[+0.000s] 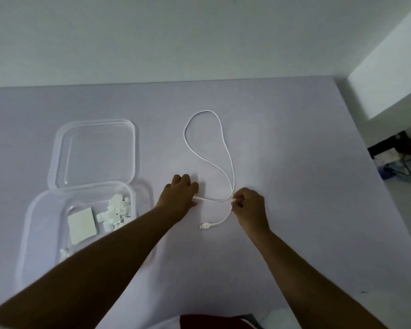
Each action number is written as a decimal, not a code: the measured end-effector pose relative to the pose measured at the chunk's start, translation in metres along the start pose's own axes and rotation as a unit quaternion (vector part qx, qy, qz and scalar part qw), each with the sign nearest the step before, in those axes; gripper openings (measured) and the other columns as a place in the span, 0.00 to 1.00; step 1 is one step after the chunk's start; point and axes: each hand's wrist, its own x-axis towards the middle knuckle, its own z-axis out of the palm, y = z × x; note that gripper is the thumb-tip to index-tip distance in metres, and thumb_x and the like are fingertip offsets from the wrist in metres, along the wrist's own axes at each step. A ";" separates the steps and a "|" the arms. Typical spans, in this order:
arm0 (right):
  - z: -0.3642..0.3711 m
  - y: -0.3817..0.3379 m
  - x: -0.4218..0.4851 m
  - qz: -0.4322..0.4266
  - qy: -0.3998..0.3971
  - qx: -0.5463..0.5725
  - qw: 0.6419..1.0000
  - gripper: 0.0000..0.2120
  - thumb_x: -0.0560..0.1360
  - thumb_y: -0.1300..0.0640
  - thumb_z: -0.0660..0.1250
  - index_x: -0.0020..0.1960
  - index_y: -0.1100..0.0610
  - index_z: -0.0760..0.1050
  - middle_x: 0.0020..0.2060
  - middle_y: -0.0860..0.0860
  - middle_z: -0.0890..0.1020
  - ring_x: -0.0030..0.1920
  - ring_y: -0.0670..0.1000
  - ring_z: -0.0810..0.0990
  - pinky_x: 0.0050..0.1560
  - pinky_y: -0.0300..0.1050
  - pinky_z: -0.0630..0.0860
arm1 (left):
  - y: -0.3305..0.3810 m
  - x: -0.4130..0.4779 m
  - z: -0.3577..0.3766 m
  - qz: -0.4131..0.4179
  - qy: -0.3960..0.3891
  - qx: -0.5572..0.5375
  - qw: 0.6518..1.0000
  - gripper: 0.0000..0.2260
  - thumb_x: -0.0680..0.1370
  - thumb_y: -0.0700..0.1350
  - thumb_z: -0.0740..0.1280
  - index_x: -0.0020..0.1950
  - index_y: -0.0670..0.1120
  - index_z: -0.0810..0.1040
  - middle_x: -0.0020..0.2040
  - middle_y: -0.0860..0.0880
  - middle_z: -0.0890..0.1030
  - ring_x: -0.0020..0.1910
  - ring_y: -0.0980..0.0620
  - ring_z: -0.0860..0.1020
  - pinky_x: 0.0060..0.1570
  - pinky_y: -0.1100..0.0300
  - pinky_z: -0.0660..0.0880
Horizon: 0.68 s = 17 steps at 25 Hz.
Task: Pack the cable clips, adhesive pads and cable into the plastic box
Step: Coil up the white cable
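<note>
A white cable (224, 148) lies in a long loop on the lilac table, its USB plug (202, 226) free near the front. My left hand (179, 194) grips one end of the cable at the loop's left. My right hand (249, 205) pinches the cable where its two strands cross. The clear plastic box (33, 210) stands open at the left, its lid (97, 150) folded back behind it. Inside the box lie a stack of white adhesive pads (82, 225) and a heap of white cable clips (115, 210). My left forearm covers the box's front right part.
The table (294, 162) ends at a wall behind and drops off at the right, where dark clutter (399, 153) sits on the floor. A red and white cloth (223, 321) shows at the bottom edge.
</note>
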 end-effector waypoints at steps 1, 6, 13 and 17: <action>0.001 0.001 0.003 -0.009 -0.001 -0.015 1.000 0.08 0.71 0.72 0.64 0.46 0.64 0.78 0.44 0.60 0.79 0.43 0.57 0.80 0.40 0.36 0.69 | 0.002 0.004 0.003 0.000 -0.006 0.012 1.000 0.16 0.78 0.49 0.65 0.64 0.45 0.71 0.63 0.44 0.70 0.63 0.44 0.68 0.55 0.51 0.73; 0.007 0.002 0.012 -0.090 -0.093 -0.080 0.988 0.15 0.73 0.68 0.67 0.57 0.58 0.76 0.55 0.55 0.72 0.53 0.53 0.77 0.51 0.42 0.77 | 0.007 0.012 0.014 0.008 -0.031 0.005 0.999 0.10 0.80 0.47 0.62 0.57 0.43 0.73 0.57 0.44 0.76 0.57 0.45 0.73 0.49 0.54 0.70; -0.020 -0.033 0.040 -0.226 -0.066 0.006 0.972 0.07 0.75 0.60 0.70 0.43 0.65 0.81 0.42 0.58 0.79 0.41 0.51 0.77 0.43 0.47 0.77 | -0.021 -0.009 -0.051 -0.104 -0.202 -0.686 0.691 0.07 0.78 0.41 0.67 0.51 0.43 0.85 0.40 0.51 0.83 0.42 0.56 0.81 0.54 0.60 0.79; -0.040 -0.089 0.046 -0.283 0.011 0.099 0.954 0.04 0.74 0.61 0.71 0.45 0.62 0.83 0.38 0.53 0.83 0.37 0.46 0.78 0.39 0.33 0.75 | -0.031 -0.013 -0.120 -0.061 -0.100 -0.845 0.522 0.08 0.73 0.43 0.68 0.46 0.44 0.86 0.40 0.49 0.85 0.42 0.54 0.85 0.48 0.59 0.81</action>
